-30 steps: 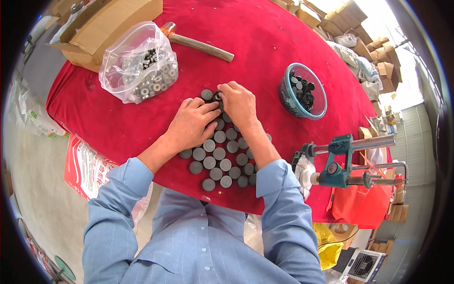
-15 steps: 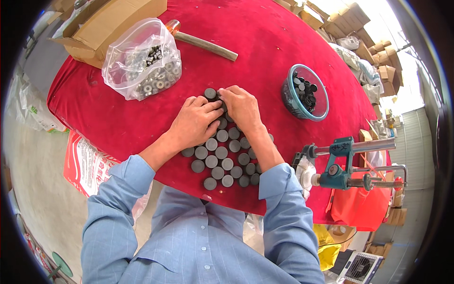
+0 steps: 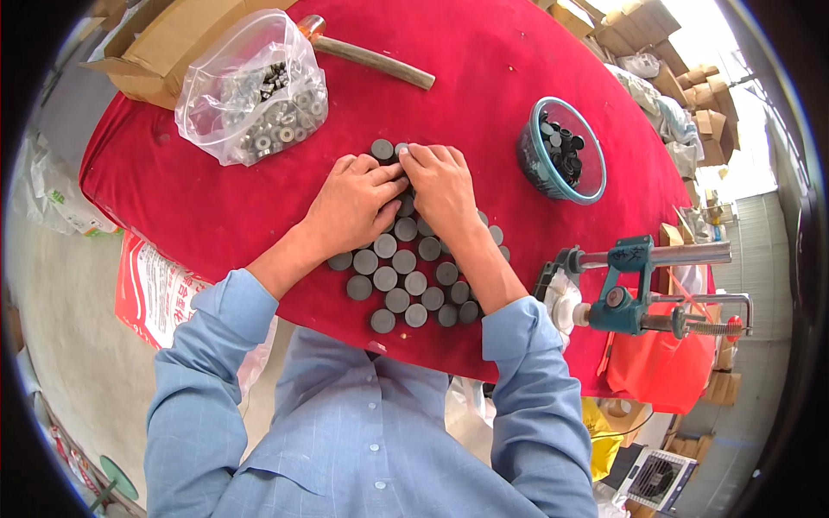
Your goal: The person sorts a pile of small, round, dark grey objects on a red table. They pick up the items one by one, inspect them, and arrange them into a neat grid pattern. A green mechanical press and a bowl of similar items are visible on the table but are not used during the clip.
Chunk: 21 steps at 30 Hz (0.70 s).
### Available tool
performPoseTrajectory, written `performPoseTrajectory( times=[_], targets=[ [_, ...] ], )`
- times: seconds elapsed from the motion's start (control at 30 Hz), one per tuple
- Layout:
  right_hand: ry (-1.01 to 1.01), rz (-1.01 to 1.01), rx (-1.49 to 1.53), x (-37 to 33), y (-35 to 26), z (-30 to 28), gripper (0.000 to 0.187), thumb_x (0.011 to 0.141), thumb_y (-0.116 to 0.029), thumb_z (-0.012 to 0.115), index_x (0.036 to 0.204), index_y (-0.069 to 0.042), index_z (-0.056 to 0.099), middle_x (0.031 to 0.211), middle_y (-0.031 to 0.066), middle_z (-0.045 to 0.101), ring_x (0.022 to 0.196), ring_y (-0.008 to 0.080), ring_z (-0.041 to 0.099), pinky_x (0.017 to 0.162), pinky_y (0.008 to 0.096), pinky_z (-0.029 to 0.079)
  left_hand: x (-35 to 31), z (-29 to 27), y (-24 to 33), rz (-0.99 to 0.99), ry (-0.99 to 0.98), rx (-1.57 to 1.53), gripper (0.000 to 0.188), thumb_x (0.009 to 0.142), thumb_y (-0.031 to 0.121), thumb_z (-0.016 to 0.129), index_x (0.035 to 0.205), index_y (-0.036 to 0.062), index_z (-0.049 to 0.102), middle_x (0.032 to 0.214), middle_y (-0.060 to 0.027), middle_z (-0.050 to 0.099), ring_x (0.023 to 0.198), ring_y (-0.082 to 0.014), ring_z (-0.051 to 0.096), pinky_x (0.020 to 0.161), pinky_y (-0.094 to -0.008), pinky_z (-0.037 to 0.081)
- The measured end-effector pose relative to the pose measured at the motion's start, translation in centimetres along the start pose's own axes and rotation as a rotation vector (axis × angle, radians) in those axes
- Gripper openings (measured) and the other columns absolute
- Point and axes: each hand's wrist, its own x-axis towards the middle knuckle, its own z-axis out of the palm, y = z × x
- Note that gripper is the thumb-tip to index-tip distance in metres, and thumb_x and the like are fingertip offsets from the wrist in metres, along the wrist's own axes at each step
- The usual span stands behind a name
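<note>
Many round dark grey caps (image 3: 385, 279) lie spread over the red cloth in front of me, flat faces up. My left hand (image 3: 352, 200) bends over the far end of this group, its fingers curled and closed around caps there. Against it, fingertips nearly touching the left ones, my right hand (image 3: 440, 186) pinches a small round cap (image 3: 401, 150), of which only a sliver shows. Just left of those fingertips stands another grey cap (image 3: 382, 149). What lies under both palms is hidden.
Beyond my left hand sits a clear plastic bag (image 3: 259, 95) of metal ring-shaped parts, beside a cardboard box (image 3: 186, 43). A hammer (image 3: 371, 60) lies behind. To the right are a blue-rimmed bowl (image 3: 596, 192) of dark caps and a green hand press (image 3: 630, 285).
The view has shifted slightly. Both hands stay together over the far caps, with the fingers adjusting a little and the right fingertips still pinched.
</note>
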Motion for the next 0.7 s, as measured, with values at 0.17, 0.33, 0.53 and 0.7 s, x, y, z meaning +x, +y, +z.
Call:
performPoseTrajectory(
  times=[0.17,0.33,0.53,0.7],
  targets=[
    [-0.123,-0.052,-0.191,1.5,-1.2,-0.8,0.015,0.088,-0.018,0.070,0.093,-0.007,0.081,0.098,0.0083,0.075,0.103,0.0276,0.070,0.099,0.0442,0.051,0.0,0.4,-0.2,-0.004,-0.043,-0.051,0.030,0.088,0.013,0.080,0.117,0.0040,0.080,0.126,-0.0095,0.077,0.118,-0.0298,0.067,0.108,-0.0490,0.049],
    [-0.094,-0.053,-0.286,1.4,-2.2,0.4,0.018,0.092,-0.018,0.067,0.092,-0.007,0.081,0.098,0.0100,0.076,0.103,0.0294,0.070,0.099,0.0465,0.051,0.5,0.0,-1.6,0.000,0.011,-0.118,0.019,0.092,0.008,0.073,0.109,0.0023,0.081,0.118,-0.0106,0.080,0.111,-0.0307,0.072,0.103,-0.0464,0.054],
    [0.104,0.229,0.028,-0.9,0.0,-2.1,0.034,0.087,-0.001,0.068,0.120,-0.005,0.076,0.120,0.0143,0.076,0.117,0.0324,0.071,0.108,0.0487,0.052,1.9,-2.8,-3.7,-0.186,0.162,-0.252,0.023,0.098,0.005,0.069,0.117,0.0004,0.081,0.121,-0.0175,0.081,0.115,-0.0354,0.076,0.101,-0.0425,0.060],
    [0.296,0.485,0.275,-6.2,-1.5,-10.0,0.049,0.085,0.008,0.062,0.132,-0.003,0.071,0.126,0.0171,0.074,0.117,0.0393,0.071,0.100,0.0503,0.058,2.8,-2.7,-2.2,0.007,-0.173,0.035,0.047,0.108,0.023,0.065,0.152,0.0051,0.065,0.154,-0.0162,0.067,0.148,-0.0346,0.058,0.125,-0.0478,0.042]
  ],
)
